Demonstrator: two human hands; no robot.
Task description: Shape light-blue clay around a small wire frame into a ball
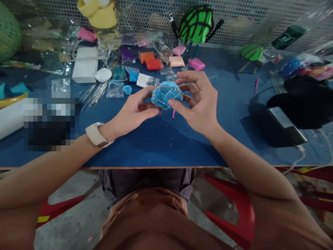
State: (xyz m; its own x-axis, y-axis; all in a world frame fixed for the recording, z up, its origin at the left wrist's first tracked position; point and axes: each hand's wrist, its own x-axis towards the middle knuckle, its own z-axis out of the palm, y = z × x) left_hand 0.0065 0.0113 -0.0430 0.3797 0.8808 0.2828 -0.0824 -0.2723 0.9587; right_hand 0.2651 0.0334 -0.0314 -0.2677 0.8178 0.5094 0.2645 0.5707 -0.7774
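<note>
Between my two hands, a little above the blue tabletop (166,149), is a rounded wire frame with blue clay (166,95) on it. Silvery wires cross its face in a grid. My left hand (142,107) grips its left edge, thumb below and fingers behind. My right hand (199,100) holds the right side, thumb pressed on the front and the other fingers curved behind. A thin pink tool (173,114) pokes out beneath the piece. A small lump of blue clay (127,90) and a clear plastic bag (115,89) lie left of the piece.
Behind the hands lie several clay packs, among them a red one (154,64) and a white one (147,80). Loose wires (96,93) lie to the left. A green-and-black turtle-like model (196,24) stands by the mesh panel (145,10). A dark box-like device (286,125) sits at right.
</note>
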